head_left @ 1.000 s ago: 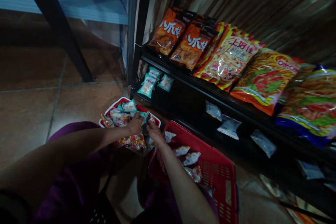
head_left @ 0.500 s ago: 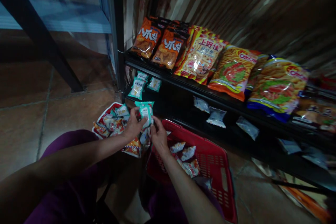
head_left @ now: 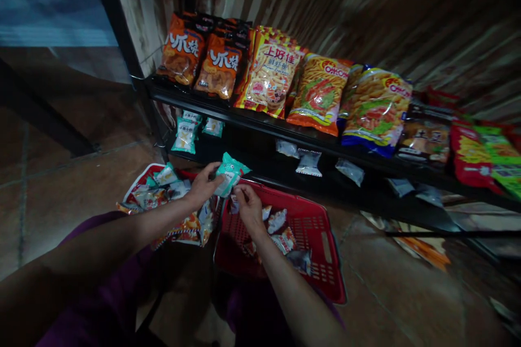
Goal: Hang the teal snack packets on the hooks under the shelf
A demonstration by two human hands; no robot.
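The left hand point(head_left: 207, 185) gripped a teal packet point(head_left: 228, 176) between thumb and fingers, tilted in the air near the front edge of the lower shelf point(head_left: 262, 171). The right hand point(head_left: 249, 207) had its fingers curled just beside the packet; whether it held anything could not be told. A light pinch near the packet's sealed end seemed best, sparing the puffed middle. Below, packets filled a white-rimmed basket point(head_left: 135, 180), and a few lay in the red basket point(head_left: 314, 217), partly hidden by the right forearm. Teal packs point(head_left: 184, 136) stood toward the lower shelf's left end. The upper shelf point(head_left: 228, 110), carrying big snack bags point(head_left: 268, 73), overhung it and limited reach from above.
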